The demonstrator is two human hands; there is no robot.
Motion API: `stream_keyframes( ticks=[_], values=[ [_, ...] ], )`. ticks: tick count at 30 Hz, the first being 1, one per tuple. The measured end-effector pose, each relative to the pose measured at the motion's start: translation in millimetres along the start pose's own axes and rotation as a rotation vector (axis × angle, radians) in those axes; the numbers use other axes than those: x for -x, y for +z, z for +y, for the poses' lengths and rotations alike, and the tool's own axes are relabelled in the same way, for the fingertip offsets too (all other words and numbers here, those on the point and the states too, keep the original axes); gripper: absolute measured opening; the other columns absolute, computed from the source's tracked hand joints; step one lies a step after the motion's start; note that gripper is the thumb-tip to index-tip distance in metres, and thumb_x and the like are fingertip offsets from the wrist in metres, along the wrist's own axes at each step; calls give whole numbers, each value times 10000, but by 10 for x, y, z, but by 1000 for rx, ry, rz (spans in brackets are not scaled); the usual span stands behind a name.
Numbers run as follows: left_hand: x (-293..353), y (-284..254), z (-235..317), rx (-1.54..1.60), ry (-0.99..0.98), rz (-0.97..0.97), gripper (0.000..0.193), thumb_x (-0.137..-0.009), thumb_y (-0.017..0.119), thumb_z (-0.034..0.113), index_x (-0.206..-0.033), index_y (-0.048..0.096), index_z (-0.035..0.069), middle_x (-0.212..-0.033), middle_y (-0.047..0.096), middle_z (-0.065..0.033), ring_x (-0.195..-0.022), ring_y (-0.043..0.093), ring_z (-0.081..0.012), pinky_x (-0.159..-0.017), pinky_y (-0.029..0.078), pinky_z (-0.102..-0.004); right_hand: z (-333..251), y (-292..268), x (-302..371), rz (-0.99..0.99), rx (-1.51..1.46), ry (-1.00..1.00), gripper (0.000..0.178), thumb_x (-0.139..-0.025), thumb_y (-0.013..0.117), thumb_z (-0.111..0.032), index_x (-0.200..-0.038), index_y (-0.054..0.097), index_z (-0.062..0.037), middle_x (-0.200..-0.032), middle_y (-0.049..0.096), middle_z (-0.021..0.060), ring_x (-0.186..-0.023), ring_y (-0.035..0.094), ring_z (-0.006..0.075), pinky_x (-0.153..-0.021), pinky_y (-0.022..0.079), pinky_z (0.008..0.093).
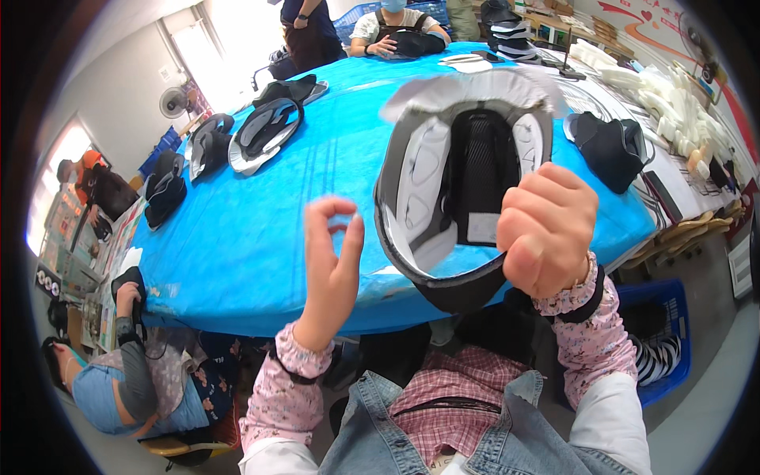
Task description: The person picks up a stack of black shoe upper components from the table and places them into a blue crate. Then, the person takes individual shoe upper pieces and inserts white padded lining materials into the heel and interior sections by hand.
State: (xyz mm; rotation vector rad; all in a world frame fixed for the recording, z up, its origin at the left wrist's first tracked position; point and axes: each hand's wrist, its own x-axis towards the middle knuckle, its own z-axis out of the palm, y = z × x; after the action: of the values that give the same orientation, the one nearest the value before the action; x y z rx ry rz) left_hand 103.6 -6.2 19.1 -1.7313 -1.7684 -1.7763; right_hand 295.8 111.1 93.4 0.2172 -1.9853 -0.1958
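Observation:
Over the near edge of the table I hold up a black cap (pixel 408 202), tilted so that its inside faces me. White lining panels, a black ribbed strip and a small white label show within, and a pale, blurred flap runs along the top. Closed in a fist, my right hand (pixel 550 226) grips the cap's right rim. My left hand (pixel 331 261) is raised to the left, apart from the cap. Its thumb and forefinger curve toward each other with a small gap, and I see nothing between them.
A blue-covered table (pixel 332 150) bears several black caps (pixel 265 134) at left and another cap (pixel 609 150) at right. A stack of caps (pixel 507 32) stands at the far side. A blue crate (pixel 685 324) sits low at right. Co-workers sit across and at left.

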Motion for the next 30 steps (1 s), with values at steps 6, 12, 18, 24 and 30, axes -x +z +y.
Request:
stream_keyframes(
  ticks=[6, 12, 18, 24, 30],
  values=[
    [437, 170, 152, 1574, -1053, -935, 918, -778, 179, 738, -1238, 411, -22, -1199, 500, -209, -1067, 525, -282, -903, 411, -403, -202, 132, -63, -115, 128, -216, 514, -877, 424, -468, -520, 365, -103, -524, 384, 2, -446, 401, 149, -470, 339, 260],
    [280, 231, 33, 1869, -1047, -235, 557, -882, 328, 519, -1243, 412, 104, -1283, 422, -111, -1187, 395, -301, -950, 341, -517, -181, 282, 67, -314, 142, -421, 222, -702, 573, -287, -648, 474, -95, -691, 457, -2, -679, 468, 149, -644, 386, 254],
    [323, 355, -97, 2094, -566, -108, 568, -874, 345, 553, -1228, 424, 115, -1251, 451, -83, -1160, 424, -250, -970, 338, -440, -455, 629, 198, -201, -15, 214, 454, -693, 597, -375, -963, 556, -12, -900, 569, 74, -869, 530, 211, -761, 411, 303],
    [532, 551, -149, 1764, -348, -30, 533, -897, 303, 547, -1210, 440, 137, -1194, 485, -37, -1101, 457, -186, -949, 355, -310, -741, 847, 220, -1, -11, 393, 380, -694, 642, -191, -1014, 581, 4, -955, 606, 101, -773, 595, 220, -637, 473, 300],
    [580, 477, -169, 1472, -407, 53, 537, -897, 301, 537, -1228, 433, 135, -1207, 480, -48, -1101, 459, -199, -950, 353, -327, -820, 877, 183, -21, -31, 391, 379, -686, 640, -192, -1014, 594, -7, -978, 606, 85, -816, 598, 216, -681, 476, 305]
  ],
)
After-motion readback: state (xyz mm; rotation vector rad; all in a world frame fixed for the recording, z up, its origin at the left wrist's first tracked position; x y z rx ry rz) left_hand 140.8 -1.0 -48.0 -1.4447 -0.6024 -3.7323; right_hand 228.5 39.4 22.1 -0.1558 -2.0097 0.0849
